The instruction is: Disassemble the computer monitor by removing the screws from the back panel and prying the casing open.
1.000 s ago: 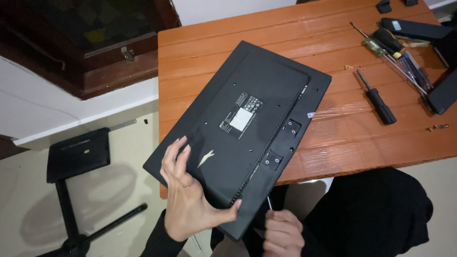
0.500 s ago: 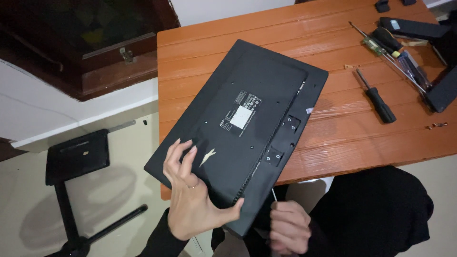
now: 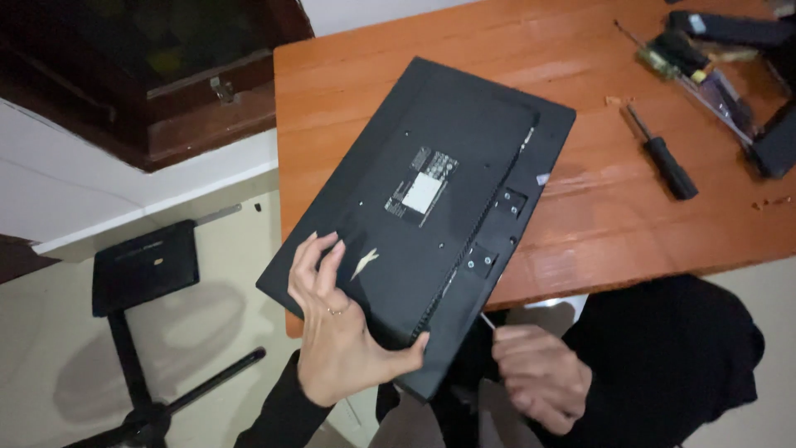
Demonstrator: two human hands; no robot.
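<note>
A black flat monitor (image 3: 431, 199) lies face down and askew on the orange wooden table (image 3: 580, 241), its near corner hanging over the table's front edge. My left hand (image 3: 336, 340) grips that overhanging corner, fingers spread on the back panel and thumb along the lower edge. My right hand (image 3: 539, 373) is below the table edge, closed around a thin tool whose metal tip (image 3: 487, 320) points up at the monitor's lower edge. A white label and a small pale logo mark the back panel.
A black-handled screwdriver (image 3: 663, 158) lies on the table to the right. More tools and dark parts (image 3: 713, 66) are at the far right corner. A black monitor stand (image 3: 145, 265) rests on the pale floor at left. A dark wooden cabinet (image 3: 166, 83) stands behind.
My right hand has risen slightly and brought the thin tool tip up to the monitor's lower edge. My left hand keeps its grip on the corner.
</note>
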